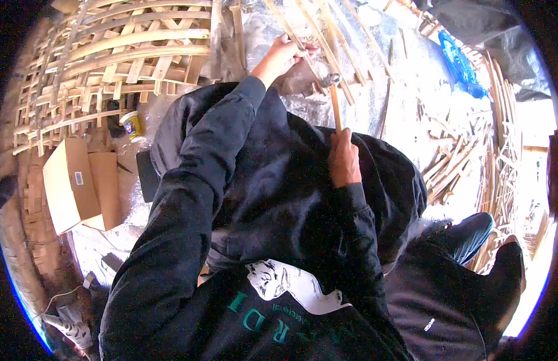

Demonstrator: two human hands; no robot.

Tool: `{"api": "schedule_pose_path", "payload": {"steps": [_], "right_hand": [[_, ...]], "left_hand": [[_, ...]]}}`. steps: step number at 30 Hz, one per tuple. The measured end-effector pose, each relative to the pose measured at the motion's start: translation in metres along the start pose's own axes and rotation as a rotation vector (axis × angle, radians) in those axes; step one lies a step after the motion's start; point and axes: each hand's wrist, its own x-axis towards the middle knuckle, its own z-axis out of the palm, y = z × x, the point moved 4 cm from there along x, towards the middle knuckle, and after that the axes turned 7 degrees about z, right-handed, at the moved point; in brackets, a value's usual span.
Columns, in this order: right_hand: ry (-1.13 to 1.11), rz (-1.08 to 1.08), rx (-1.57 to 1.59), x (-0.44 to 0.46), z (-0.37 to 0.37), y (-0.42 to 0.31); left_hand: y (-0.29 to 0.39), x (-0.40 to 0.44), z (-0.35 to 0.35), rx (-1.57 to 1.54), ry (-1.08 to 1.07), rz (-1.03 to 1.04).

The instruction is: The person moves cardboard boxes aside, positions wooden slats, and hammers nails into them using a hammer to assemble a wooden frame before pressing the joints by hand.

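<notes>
My right hand (345, 157) is wrapped round the wooden handle of a hammer (335, 105), whose metal head points away from me. The hammer head is close to the near ends of several thin wooden slats (327, 45) laid side by side. My left hand (283, 57) is closed at one of these slats, with thumb and fingers around its edge. Whether a small piece such as a nail is also between those fingers is too fine to make out. Dark cloth covers my lap below both hands.
A woven slat lattice (134, 51) stands at the upper left. Below it are a yellow tub (131, 125) and an open cardboard box (74, 183). Loose slats (456, 162) pile up at the right, near blue plastic (461, 63). Another person in dark clothes (447, 301) sits close at my right.
</notes>
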Motion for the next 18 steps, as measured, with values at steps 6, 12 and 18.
{"api": "schedule_pose_path", "payload": {"steps": [6,12,18], "right_hand": [[0.125,-0.140,0.078,-0.001,-0.024,-0.030],[0.363,-0.192,0.145,-0.010,-0.065,-0.073],[0.104,-0.131,0.061,0.004,0.010,0.000]], "left_hand": [[0.010,-0.007,0.007,-0.011,0.078,-0.048],[0.013,-0.012,0.013,0.052,0.116,-0.063],[0.006,-0.004,0.009,-0.021,0.099,-0.042]]}}
